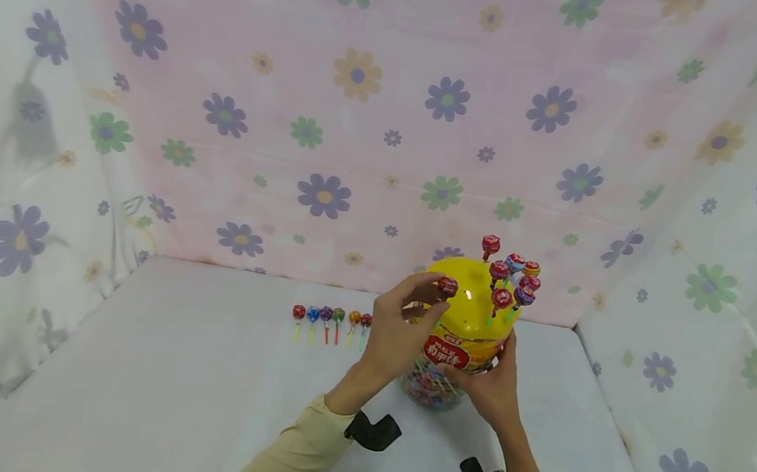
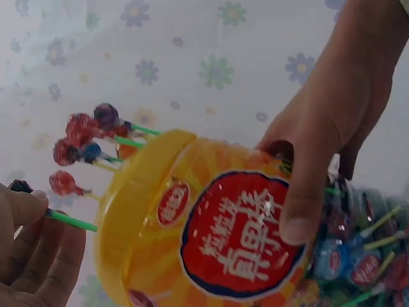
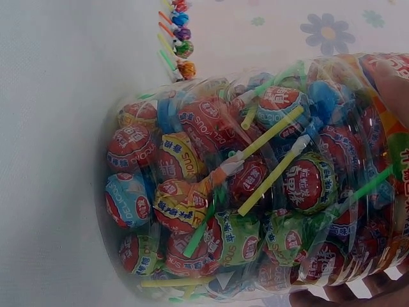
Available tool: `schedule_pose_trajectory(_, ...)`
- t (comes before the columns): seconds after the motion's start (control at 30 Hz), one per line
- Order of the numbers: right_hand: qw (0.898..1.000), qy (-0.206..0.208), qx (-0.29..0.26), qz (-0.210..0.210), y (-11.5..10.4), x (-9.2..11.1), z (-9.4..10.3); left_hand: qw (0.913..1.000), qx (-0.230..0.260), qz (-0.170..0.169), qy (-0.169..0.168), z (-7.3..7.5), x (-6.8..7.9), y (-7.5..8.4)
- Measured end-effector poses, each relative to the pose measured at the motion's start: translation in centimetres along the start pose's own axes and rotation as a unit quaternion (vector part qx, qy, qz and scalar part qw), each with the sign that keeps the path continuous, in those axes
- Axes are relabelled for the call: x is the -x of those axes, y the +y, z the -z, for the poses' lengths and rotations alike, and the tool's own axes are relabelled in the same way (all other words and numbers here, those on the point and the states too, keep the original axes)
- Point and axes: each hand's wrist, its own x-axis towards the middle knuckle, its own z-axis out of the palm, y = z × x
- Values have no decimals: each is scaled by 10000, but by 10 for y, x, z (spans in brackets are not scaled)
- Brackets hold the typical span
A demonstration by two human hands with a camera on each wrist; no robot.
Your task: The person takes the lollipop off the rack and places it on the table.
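A clear plastic jar (image 3: 217, 192) full of wrapped lollipops stands on the table, with a yellow lid (image 1: 470, 297) and a red-and-yellow label (image 2: 236, 236). Several lollipops (image 1: 513, 275) stick up out of the lid, mostly on its right side. My left hand (image 1: 398, 339) pinches a dark red lollipop (image 1: 447, 286) just below its head. In the left wrist view, its green stick (image 2: 73, 222) points at the lid's top and meets it at the near edge. My right hand (image 1: 491, 385) grips the jar's side around the label, thumb in front.
A row of several lollipops (image 1: 326, 314) lies on the white table (image 1: 158, 382) to the left of the jar, heads toward the back. Behind stands a flower-patterned curtain (image 1: 377, 127), with more of it at both sides.
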Motion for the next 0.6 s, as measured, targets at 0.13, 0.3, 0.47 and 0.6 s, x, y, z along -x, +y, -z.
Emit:
schedule_pose_trajectory(0.13,10000,0,39,81,2,-1,0,9987,77,483,152,19,11,-17)
schedule_pose_trajectory(0.3,10000,-42,29,27,-1,0,-1,9952,-54,922,319,44,27,-41)
schedule_pose_trajectory(0.47,9997,-129,5,-206,-19,4,0,9873,-413,1470,440,74,47,-63)
schedule_pose_trajectory(0.6,9995,-178,14,-263,-36,8,1,9806,-766,1714,558,99,64,-79)
